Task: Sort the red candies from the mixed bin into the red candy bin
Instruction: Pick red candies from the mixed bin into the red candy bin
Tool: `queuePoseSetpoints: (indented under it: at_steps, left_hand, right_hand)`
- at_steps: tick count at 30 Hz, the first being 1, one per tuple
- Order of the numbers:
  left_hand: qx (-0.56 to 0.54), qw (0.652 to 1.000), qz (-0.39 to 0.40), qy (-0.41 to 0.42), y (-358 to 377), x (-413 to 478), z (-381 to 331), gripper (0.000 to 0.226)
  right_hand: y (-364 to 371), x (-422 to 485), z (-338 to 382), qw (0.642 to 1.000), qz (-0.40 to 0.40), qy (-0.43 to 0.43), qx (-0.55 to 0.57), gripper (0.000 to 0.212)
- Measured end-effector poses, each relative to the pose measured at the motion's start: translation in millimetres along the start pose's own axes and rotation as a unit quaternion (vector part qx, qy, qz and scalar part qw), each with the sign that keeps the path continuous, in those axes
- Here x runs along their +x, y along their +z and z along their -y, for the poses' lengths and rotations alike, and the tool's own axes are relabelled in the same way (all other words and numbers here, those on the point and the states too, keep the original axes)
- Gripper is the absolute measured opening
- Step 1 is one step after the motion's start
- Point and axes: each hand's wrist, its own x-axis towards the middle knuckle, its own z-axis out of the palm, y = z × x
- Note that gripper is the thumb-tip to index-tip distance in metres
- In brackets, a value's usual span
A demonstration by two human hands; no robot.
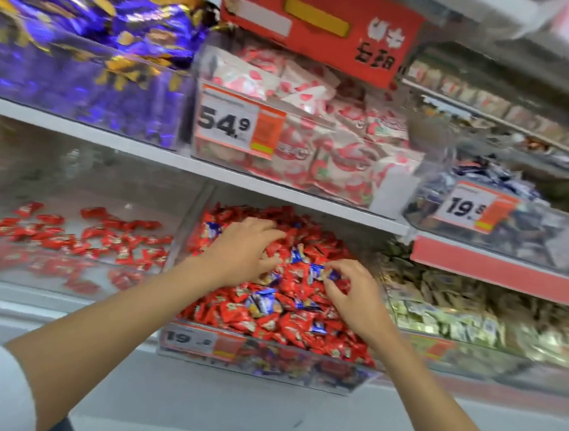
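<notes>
The left hand [238, 252] is curling round a clutch of red candies [284, 241] in the mixed bin [263, 361] while the right hand [352, 290], working apart from it, is pinching a blurred wrapper [331, 274], and I'd be shaking out any blue candies [263, 299] before carrying anything left to the red candy bin [63, 285].

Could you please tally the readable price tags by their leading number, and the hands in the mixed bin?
Price tags starting 54: 1
Price tags starting 19: 2
Hands in the mixed bin: 2, left hand and right hand
Total: 5
</notes>
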Motion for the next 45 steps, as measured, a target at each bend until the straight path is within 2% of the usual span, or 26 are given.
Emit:
queuePoseSetpoints:
  at_steps: [2, 4, 6, 9, 11, 13, 15, 19, 22, 27, 29, 32, 35, 38, 41, 45]
  left_hand:
    - [0.028, 0.997, 0.076, -0.014, 12, 9, -3, 0.073]
    - [0.084, 0.989, 0.124, -0.009, 19, 11, -1, 0.069]
    - [0.102, 0.989, 0.105, 0.017, 20, 10, 2, 0.053]
    - [0.057, 0.995, 0.069, 0.042, 16, 8, 2, 0.034]
    - [0.041, 0.997, 0.057, 0.037, 12, 6, 4, 0.032]
    - [0.071, 0.996, 0.04, 0.034, 9, 4, 8, 0.036]
    - [0.079, 0.996, 0.045, 0.027, 5, 0, 12, 0.033]
    - [0.034, 0.998, 0.018, 0.047, -4, -8, 12, 0.02]
    - [-0.072, 0.997, -0.004, 0.024, -13, -19, 11, 0.017]
    - [-0.136, 0.988, -0.066, 0.001, -27, -37, 7, 0.012]
    - [-0.15, 0.986, -0.07, -0.003, -30, -43, 5, 0.013]
    - [-0.174, 0.984, -0.041, -0.02, -32, -49, 5, 0.022]
    - [-0.179, 0.983, -0.023, -0.022, -29, -51, 10, 0.014]
    - [-0.166, 0.986, 0.018, -0.023, -21, -48, 13, 0.036]
    - [-0.14, 0.987, 0.066, -0.042, -10, -42, 11, 0.036]
    - [-0.073, 0.992, 0.091, -0.04, -2, -37, 10, 0.046]
  right_hand:
    - [0, 7, 1, 1.0, 0.015, -0.002, -0.001, 0.026]
    - [1, 11, 4, 1.0, 0.02, -0.012, 0.005, 0.026]
    - [1, 10, 8, 0.999, 0.022, -0.028, 0.004, 0.025]
    - [1, 2, 11, 0.998, 0.033, -0.055, 0.011, 0.024]
    - [0, -2, 17, 0.997, 0.04, -0.069, 0.018, 0.024]
    - [1, -4, 25, 0.995, 0.043, -0.083, 0.025, 0.025]
    - [5, -6, 34, 0.993, 0.066, -0.1, 0.024, 0.034]
    - [20, -4, 40, 0.977, 0.189, -0.1, 0.009, 0.066]
    - [28, 3, 38, 0.973, 0.211, -0.094, -0.024, 0.067]
    - [27, 6, 41, 0.981, 0.172, -0.069, 0.055, 0.034]
    - [21, 5, 41, 0.982, 0.16, -0.059, 0.081, 0.029]
    - [10, 4, 38, 0.985, 0.131, -0.044, 0.102, 0.027]
    - [0, 3, 32, 0.986, 0.091, -0.012, 0.143, 0.02]
    - [-8, 7, 28, 0.984, 0.052, -0.002, 0.173, 0.031]
    - [-7, 16, 28, 0.986, 0.037, 0.004, 0.164, 0.039]
    - [8, 27, 33, 0.991, 0.031, 0.005, 0.129, 0.024]
